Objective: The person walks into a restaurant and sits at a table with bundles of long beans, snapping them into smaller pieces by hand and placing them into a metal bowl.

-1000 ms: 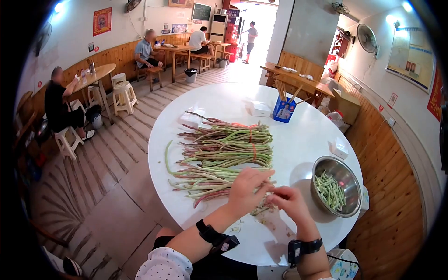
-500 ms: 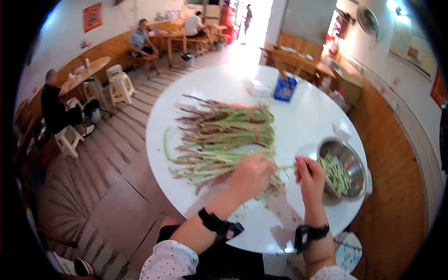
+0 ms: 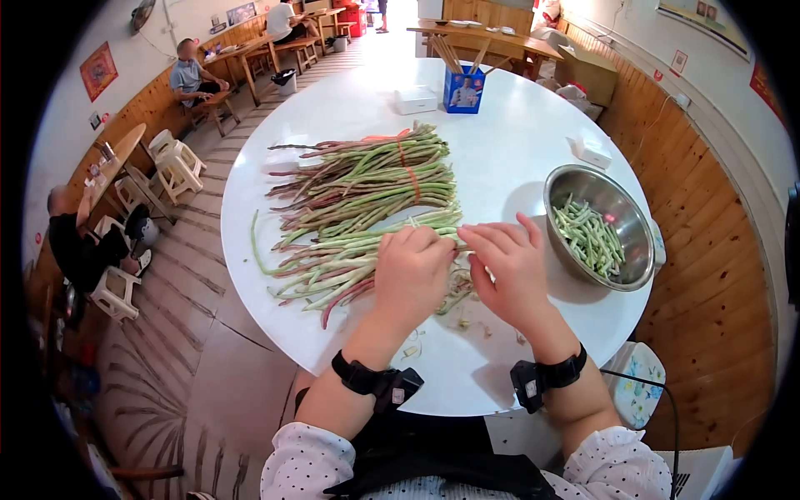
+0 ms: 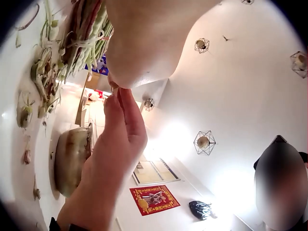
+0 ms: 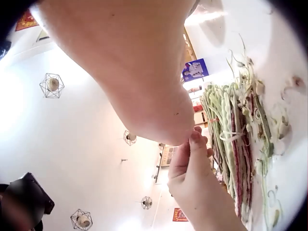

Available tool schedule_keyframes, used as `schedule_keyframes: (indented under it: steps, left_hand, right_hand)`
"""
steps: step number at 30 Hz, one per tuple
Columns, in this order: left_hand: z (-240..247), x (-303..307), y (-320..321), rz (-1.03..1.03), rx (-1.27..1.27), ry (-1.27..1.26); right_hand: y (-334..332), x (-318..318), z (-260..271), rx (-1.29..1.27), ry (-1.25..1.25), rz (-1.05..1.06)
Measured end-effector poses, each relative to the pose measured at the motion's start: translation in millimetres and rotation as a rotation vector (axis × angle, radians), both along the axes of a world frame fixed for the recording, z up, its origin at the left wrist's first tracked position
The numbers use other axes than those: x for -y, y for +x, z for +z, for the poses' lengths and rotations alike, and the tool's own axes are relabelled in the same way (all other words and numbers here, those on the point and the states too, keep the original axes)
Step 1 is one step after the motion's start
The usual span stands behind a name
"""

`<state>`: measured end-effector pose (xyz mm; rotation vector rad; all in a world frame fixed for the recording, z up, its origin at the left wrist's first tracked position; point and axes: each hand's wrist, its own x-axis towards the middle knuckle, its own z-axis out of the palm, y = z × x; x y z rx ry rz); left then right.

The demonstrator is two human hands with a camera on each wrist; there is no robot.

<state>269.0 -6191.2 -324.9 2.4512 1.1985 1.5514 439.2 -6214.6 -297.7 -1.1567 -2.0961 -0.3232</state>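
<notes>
Long beans (image 3: 358,187), green and purplish, bundled

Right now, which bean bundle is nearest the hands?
The bundle closest to the wearer, partly behind the left hand, with a pale tie; the red-banded bundles lie farther across the table.

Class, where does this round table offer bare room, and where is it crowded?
Bare: the white tabletop between bean bundles, blue box and steel bowl; also the near edge, this side of the scraps. Crowded: the middle, where left hand and right hand meet.
</notes>
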Motion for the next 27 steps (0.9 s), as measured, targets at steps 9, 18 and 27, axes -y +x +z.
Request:
schedule_keyframes:
  steps: [9, 18, 27]
  left_hand:
    - [6.1, 2.9, 0.0, -0.084, 0.133, -0.002]
    - [3.8, -0.3, -0.9, -0.247, 0.277, -0.25]
    - [5.8, 0.8, -1.5, -0.199, 0.257, -0.203]
  right_hand:
    - [3.5, -8.7, -12.7, -0.241, -0.063, 0.109]
    - [5.3, -5.3, -5.0, -1.155, -0.655, 0.332]
    - [77.5, -23.7, 20.5, -0.514, 0.408, -0.458]
